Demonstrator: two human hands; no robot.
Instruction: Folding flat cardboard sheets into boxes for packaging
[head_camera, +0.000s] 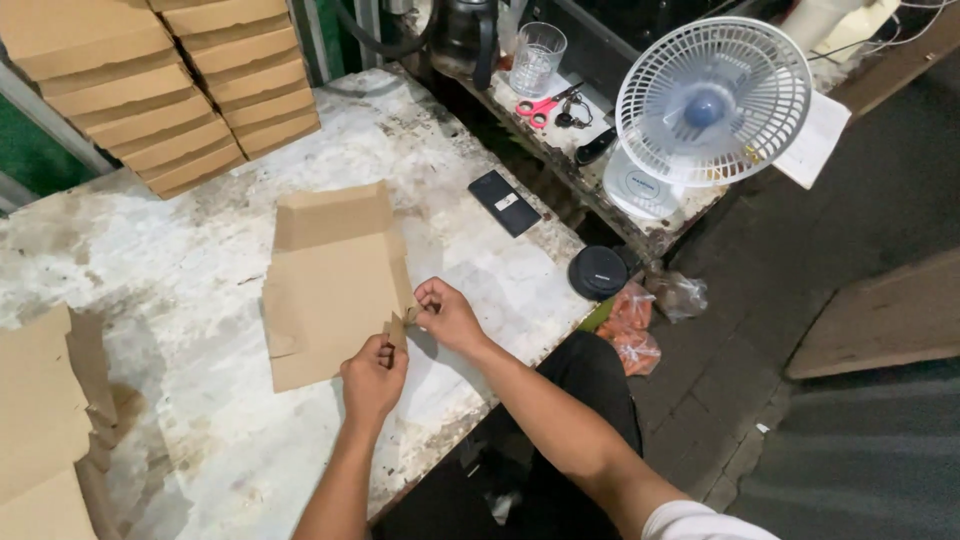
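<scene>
— What did we catch at the worn white table (200, 300)?

— Our left hand (373, 378) and right hand (446, 314) each pinched a small tab on the near edge of a flat brown cardboard box blank (335, 285), which lay mid-table.

— And around us?

— Stacked folded boxes (160, 80) at the far corner, a white fan (710, 105) to the right.
</scene>
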